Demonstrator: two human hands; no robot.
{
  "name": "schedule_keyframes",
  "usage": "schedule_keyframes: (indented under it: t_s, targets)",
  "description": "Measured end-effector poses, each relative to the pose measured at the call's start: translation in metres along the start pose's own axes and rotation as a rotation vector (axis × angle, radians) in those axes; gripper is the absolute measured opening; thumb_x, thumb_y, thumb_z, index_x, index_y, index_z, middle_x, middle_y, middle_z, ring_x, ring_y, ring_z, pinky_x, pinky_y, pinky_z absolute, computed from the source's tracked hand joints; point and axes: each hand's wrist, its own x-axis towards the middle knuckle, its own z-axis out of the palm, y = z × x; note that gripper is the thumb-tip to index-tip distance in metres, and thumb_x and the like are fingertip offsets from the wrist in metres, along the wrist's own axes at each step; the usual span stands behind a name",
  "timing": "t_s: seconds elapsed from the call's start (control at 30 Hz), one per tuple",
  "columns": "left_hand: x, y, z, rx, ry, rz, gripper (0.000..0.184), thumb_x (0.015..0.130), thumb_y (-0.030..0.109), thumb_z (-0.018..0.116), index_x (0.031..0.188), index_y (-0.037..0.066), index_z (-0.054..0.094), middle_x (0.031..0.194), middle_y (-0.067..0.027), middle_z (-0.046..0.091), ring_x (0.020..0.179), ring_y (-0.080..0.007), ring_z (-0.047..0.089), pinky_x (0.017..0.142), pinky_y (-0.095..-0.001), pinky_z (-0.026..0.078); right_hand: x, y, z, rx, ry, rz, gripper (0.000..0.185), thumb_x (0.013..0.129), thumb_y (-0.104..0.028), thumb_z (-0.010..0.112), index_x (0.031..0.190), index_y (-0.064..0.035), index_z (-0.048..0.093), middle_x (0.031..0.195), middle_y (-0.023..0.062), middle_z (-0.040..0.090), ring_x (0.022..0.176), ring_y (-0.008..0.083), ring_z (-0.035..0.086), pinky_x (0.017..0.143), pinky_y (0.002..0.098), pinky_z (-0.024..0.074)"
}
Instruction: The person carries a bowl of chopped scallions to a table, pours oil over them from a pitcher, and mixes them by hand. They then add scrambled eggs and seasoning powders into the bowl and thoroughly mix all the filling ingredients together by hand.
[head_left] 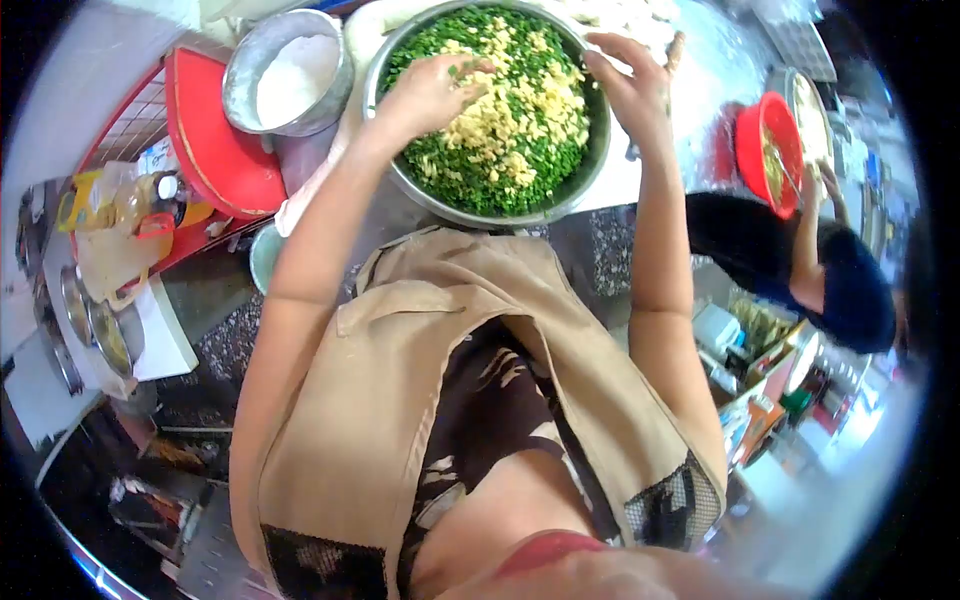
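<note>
A wide metal bowl (597,150) holds a heap of finely chopped greens (415,70), with pale yellow minced bits (505,120) spread over the top. My left hand (432,95) reaches across the bowl's left side, its bent fingers apart and touching the mixture; green scraps cling to them. At the right rim is my right hand (637,85), thumb and forefinger pinching the edge while another finger points outward.
A metal pot of white powder (297,80) stands left of the bowl, near a red lid-like panel (215,140) and oil bottles (135,205). On the right, a co-worker's hands (825,185) are by a red basin (768,150). White powder dusts the worktop (715,60).
</note>
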Motion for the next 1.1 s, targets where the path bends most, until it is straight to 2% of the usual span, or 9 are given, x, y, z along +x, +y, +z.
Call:
schedule_keyframes:
  t_s: [0.13,0.27,0.37,0.47,0.63,0.73,0.93,1.03,1.1]
  targets:
    - [-0.001,-0.009,0.044,0.602,-0.203,-0.010,0.044,0.074,0.012,0.053,0.117,0.013,0.047,0.095,-0.0202,0.058,0.084,-0.0304,0.059,0.067,-0.0405,0.049,-0.007,0.054,0.052,-0.295,-0.561,-0.125,0.047,0.069,-0.015,0.062,0.113,-0.0056,0.050,0.110,0.0170,0.053,0.105,0.0315,0.047,0.089,0.0380,0.0366]
    - [-0.019,0.047,-0.004,0.188,0.004,0.026,0.052,0.072,0.022,0.062,0.121,0.027,0.045,0.138,-0.0130,0.017,0.117,-0.0345,0.035,0.096,-0.0446,0.033,0.011,0.029,0.054,0.194,-0.194,0.013,0.039,0.075,-0.005,0.059,0.113,-0.0045,0.051,0.097,0.0126,0.059,0.091,0.0223,0.056,0.072,0.0316,0.0477]
    - [0.022,-0.022,0.057,0.431,0.092,0.337,0.021,0.074,0.026,0.060,0.087,0.008,0.059,0.076,-0.0119,0.060,0.065,-0.0221,0.060,0.058,-0.0369,0.051,0.026,-0.001,0.061,-0.352,-0.359,0.187,0.028,0.075,-0.003,0.057,0.102,-0.0032,0.058,0.083,0.0160,0.062,0.077,0.0214,0.060,0.067,0.0315,0.0480]
    - [0.014,-0.066,0.054,0.199,0.390,0.276,0.026,0.075,0.032,0.061,0.072,0.006,0.056,0.055,-0.0128,0.053,0.046,-0.0241,0.054,0.044,-0.0367,0.044,0.016,0.024,0.094,-0.488,-0.496,-0.231,0.026,0.072,-0.009,0.057,0.098,-0.0064,0.062,0.082,0.0216,0.060,0.072,0.0284,0.060,0.065,0.0355,0.0471]
    - [-0.046,-0.063,-0.020,-1.391,0.267,-0.238,0.023,0.083,0.031,0.054,0.073,0.010,0.053,0.048,-0.0019,0.043,0.043,-0.0147,0.044,0.045,-0.0274,0.037,0.057,-0.127,0.167,0.008,-0.330,-0.130,0.019,0.080,-0.011,0.054,0.093,0.0022,0.060,0.078,0.0144,0.063,0.070,0.0191,0.060,0.064,0.0285,0.0457]
    - [-0.155,-0.088,-0.124,-1.914,0.033,0.108,0.018,0.087,0.032,0.048,0.085,0.014,0.051,0.058,0.0056,0.038,0.043,-0.0042,0.032,0.038,-0.0177,0.025,0.077,-0.277,0.247,0.502,-0.480,-0.211,0.020,0.083,-0.009,0.054,0.097,0.0041,0.058,0.082,0.0070,0.061,0.075,0.0111,0.056,0.068,0.0227,0.0454]
    - [-0.363,-0.239,-0.243,-2.038,0.596,0.352,0.018,0.084,0.030,0.048,0.078,0.014,0.042,0.062,0.0050,0.035,0.050,-0.0060,0.035,0.042,-0.0192,0.030,0.111,-0.549,0.478,0.334,-0.828,-0.709,0.025,0.078,-0.022,0.057,0.095,-0.0032,0.061,0.075,0.0088,0.063,0.069,0.0120,0.058,0.066,0.0253,0.0448]
    - [-0.453,-0.269,-0.261,-1.527,1.376,-0.066,0.017,0.088,0.024,0.045,0.078,0.010,0.042,0.057,0.0051,0.033,0.045,-0.0044,0.032,0.039,-0.0180,0.026,0.135,-0.593,0.629,0.371,-1.351,-0.614,0.027,0.076,-0.024,0.056,0.091,-0.0020,0.062,0.077,0.0088,0.063,0.068,0.0134,0.058,0.063,0.0288,0.0453]
    - [-0.488,-0.280,-0.279,-1.651,1.606,-0.113,0.023,0.088,0.026,0.044,0.071,0.012,0.041,0.054,0.0045,0.032,0.042,-0.0052,0.029,0.038,-0.0193,0.023,0.119,-0.615,0.664,-0.236,-1.397,-0.854,0.028,0.077,-0.024,0.054,0.091,-0.0017,0.062,0.078,0.0084,0.064,0.069,0.0155,0.058,0.064,0.0294,0.0459]
